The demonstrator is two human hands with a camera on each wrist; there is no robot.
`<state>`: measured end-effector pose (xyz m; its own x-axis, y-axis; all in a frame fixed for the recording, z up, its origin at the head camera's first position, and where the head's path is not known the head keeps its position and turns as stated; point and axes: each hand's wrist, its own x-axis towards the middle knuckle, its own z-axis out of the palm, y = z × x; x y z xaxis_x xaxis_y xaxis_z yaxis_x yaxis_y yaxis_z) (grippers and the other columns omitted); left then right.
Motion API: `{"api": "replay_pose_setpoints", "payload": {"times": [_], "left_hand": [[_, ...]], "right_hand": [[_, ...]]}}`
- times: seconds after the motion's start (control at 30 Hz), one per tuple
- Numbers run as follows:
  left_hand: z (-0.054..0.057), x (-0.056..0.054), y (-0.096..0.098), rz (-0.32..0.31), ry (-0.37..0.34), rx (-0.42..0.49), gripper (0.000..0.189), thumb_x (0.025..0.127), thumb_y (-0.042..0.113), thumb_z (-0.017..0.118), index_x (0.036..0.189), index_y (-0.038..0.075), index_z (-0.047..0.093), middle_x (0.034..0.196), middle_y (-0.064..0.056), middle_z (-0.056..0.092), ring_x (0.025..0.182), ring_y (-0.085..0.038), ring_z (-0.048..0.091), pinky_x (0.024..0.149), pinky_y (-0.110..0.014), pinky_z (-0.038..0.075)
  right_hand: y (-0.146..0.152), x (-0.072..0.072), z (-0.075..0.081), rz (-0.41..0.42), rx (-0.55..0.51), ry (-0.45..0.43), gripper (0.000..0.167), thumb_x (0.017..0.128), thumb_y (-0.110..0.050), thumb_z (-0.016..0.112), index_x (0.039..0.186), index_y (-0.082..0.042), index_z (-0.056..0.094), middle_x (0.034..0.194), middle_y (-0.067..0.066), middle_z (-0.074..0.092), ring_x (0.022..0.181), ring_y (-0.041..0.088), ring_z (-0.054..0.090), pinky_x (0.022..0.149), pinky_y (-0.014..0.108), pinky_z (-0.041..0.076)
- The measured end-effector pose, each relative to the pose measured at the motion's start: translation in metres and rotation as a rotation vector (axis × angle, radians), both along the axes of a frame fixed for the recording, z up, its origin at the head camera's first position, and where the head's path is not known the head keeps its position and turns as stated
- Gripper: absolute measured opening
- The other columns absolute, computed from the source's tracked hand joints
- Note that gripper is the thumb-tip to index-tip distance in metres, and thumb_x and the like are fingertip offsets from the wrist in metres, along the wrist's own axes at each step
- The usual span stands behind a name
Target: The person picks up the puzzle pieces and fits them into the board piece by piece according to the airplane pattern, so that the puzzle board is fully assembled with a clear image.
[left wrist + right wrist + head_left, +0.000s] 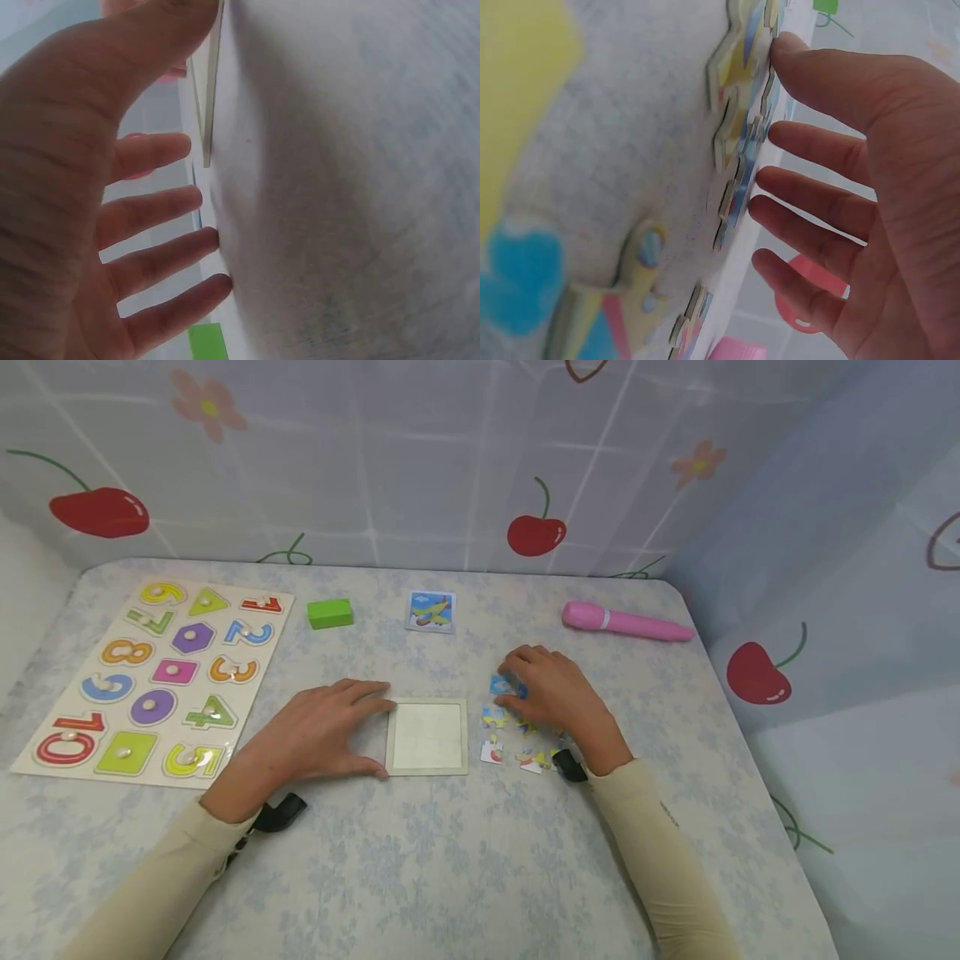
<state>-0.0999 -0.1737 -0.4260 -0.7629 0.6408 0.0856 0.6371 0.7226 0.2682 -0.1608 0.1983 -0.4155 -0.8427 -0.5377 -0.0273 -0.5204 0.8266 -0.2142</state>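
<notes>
My left hand (318,731) is at the left side of a square, pale puzzle tray (427,701). Its thumb and index finger touch the tray's left corners, and the other fingers spread straight in the left wrist view. Over several loose jigsaw pieces (492,717) to the tray's right hovers my right hand (551,687). Its thumb and fingertips are by the blue piece (498,684) at the back, fingers apart and loosely extended. In the right wrist view, jigsaw pieces (739,82) lie flat near those fingertips; no piece is seen gripped. Part of the group hides under the right hand.
Behind the tray lies a small airplane picture card (431,612). A green block (330,613) is left of it, and a pink pen-shaped object (628,622) at the back right. A number-and-shape board (161,681) covers the left side. Patterned curtains border the table.
</notes>
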Motion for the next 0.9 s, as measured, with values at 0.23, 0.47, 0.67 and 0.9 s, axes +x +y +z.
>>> {"api": "replay_pose_setpoints", "payload": {"times": [0.23, 0.47, 0.67, 0.9], "left_hand": [[-0.0019, -0.0004, -0.0005, -0.025, 0.008, 0.002, 0.089, 0.071, 0.072, 0.091, 0.138, 0.016, 0.073, 0.153, -0.008, 0.061, 0.136, -0.033, 0.061, 0.097, -0.054, 0.058], [-0.0032, -0.0006, -0.0001, -0.043, 0.013, -0.004, 0.088, 0.072, 0.072, 0.091, 0.137, 0.016, 0.074, 0.155, -0.006, 0.06, 0.14, -0.035, 0.058, 0.103, -0.055, 0.055], [-0.0036, -0.0002, 0.0001, -0.053, 0.026, -0.001, 0.087, 0.072, 0.071, 0.091, 0.137, 0.015, 0.074, 0.155, -0.007, 0.061, 0.139, -0.036, 0.058, 0.102, -0.055, 0.056], [-0.0036, 0.0005, 0.0, -0.052, 0.036, 0.009, 0.087, 0.072, 0.07, 0.092, 0.136, 0.014, 0.074, 0.154, -0.008, 0.062, 0.138, -0.036, 0.058, 0.101, -0.056, 0.056]], "right_hand": [[-0.0014, 0.0001, -0.0002, -0.003, -0.008, -0.007, 0.039, 0.097, -0.04, 0.083, 0.124, -0.013, 0.074, 0.137, 0.005, 0.065, 0.117, 0.029, 0.064, 0.097, 0.05, 0.055], [-0.0016, -0.0002, 0.0018, -0.002, 0.001, 0.012, 0.038, 0.094, -0.04, 0.085, 0.117, -0.012, 0.074, 0.126, 0.006, 0.066, 0.105, 0.028, 0.064, 0.09, 0.047, 0.055], [-0.0017, -0.0006, 0.0017, -0.018, 0.02, -0.011, 0.039, 0.095, -0.04, 0.085, 0.118, -0.01, 0.072, 0.123, 0.006, 0.067, 0.107, 0.028, 0.064, 0.092, 0.047, 0.055], [-0.0045, -0.001, 0.0055, -0.008, 0.021, -0.025, 0.034, 0.095, -0.036, 0.084, 0.116, -0.011, 0.072, 0.119, 0.005, 0.069, 0.107, 0.026, 0.063, 0.094, 0.046, 0.053]]}}
